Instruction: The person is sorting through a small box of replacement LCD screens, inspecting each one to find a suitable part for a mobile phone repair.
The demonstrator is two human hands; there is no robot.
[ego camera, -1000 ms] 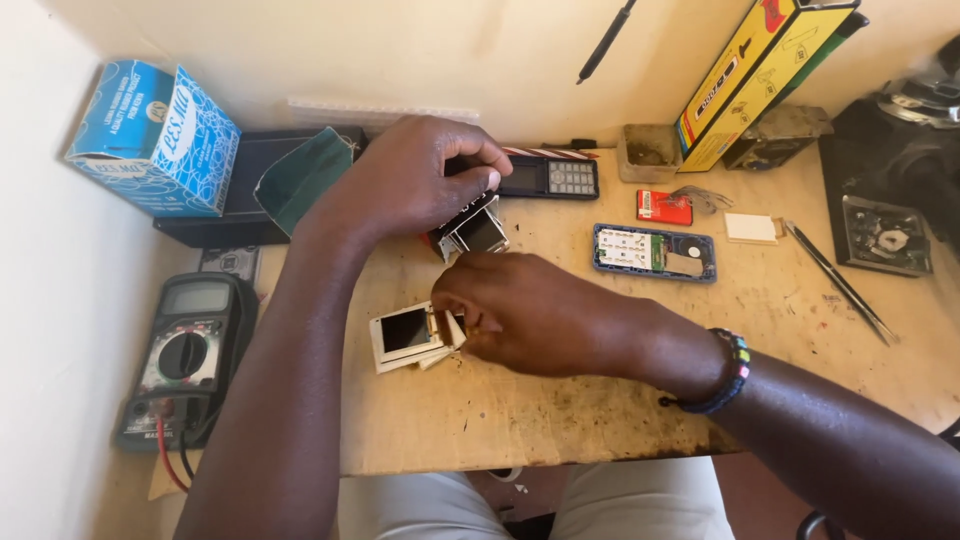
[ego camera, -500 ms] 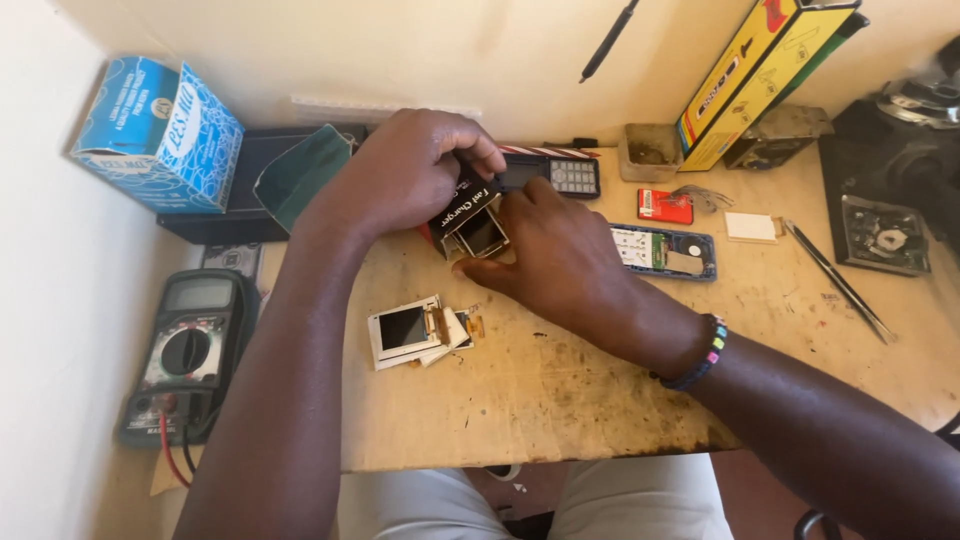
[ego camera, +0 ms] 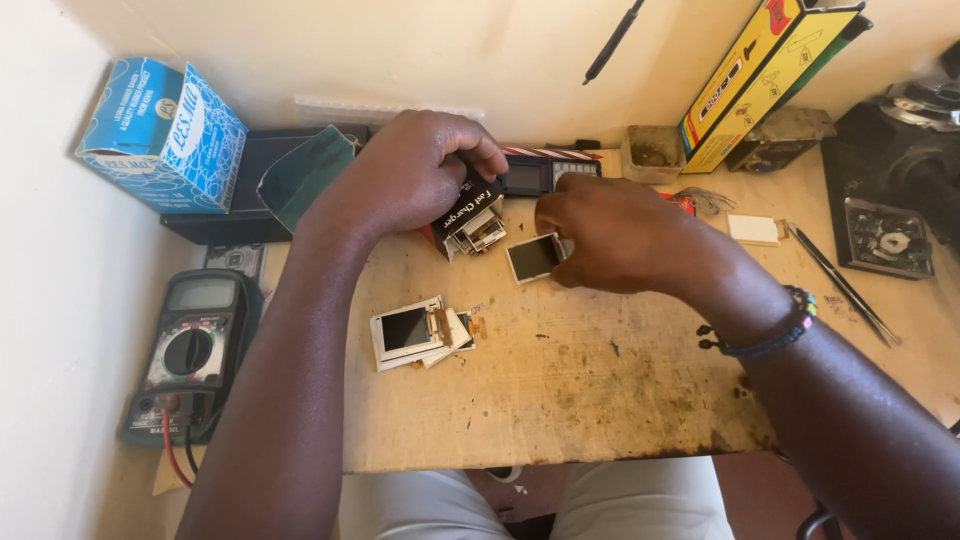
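Note:
My left hand [ego camera: 415,172] grips a small black and red box [ego camera: 468,212] tilted on its side, with several small display screens showing at its open end. My right hand [ego camera: 618,232] holds one small dark screen [ego camera: 534,256] between fingers and thumb, just right of the box and a little above the wooden board [ego camera: 560,400]. A loose pile of small white-framed screens [ego camera: 415,332] lies on the board below my left hand.
A multimeter [ego camera: 188,350] lies at the left edge. A blue tissue box [ego camera: 160,135] stands at the back left beside a dark green pouch [ego camera: 303,172]. A yellow carton [ego camera: 765,75] leans at the back right. Tweezers [ego camera: 842,283] and a black tray [ego camera: 888,238] sit at the right.
My right hand left the pile of screens, reached to the box in my left hand, and now holds one dark screen drawn out to the right of it.

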